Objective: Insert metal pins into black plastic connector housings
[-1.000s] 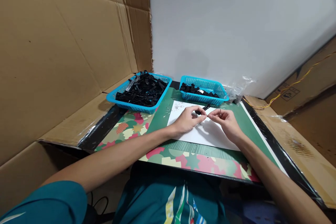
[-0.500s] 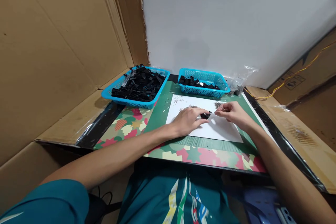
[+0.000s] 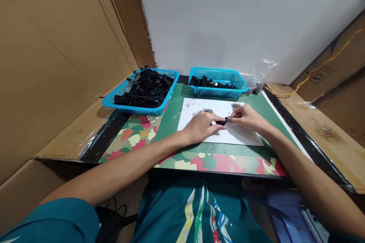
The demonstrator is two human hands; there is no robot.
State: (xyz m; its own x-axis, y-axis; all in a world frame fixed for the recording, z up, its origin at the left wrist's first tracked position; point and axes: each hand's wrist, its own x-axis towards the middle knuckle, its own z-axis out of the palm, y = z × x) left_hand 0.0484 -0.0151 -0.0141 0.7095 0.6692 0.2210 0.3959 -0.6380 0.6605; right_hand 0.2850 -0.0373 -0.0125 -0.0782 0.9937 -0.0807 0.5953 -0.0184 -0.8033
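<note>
Over a white sheet of paper (image 3: 199, 104), my left hand (image 3: 199, 125) grips a small black plastic part (image 3: 221, 123) between thumb and fingers. My right hand (image 3: 246, 117) is pinched at the right end of that part. A thin, light pin-like piece (image 3: 231, 114) sticks out from the right fingertips; whatever else they hold is too small to name. Behind the left hand lies a pile of tiny metal pieces (image 3: 207, 111). A second small pile (image 3: 235, 105) sits behind the right fingers.
A blue basket heaped with black plastic parts (image 3: 148, 87) stands at the back left. Another blue basket (image 3: 218, 93), holding fewer black parts, is behind the paper. Clear plastic bags (image 3: 258, 83) lie beside it. Cardboard (image 3: 65, 45) walls the left side.
My right hand has moved left, closing the small gap to the black part. My left hand keeps its grip. The whole view has shifted slightly.
</note>
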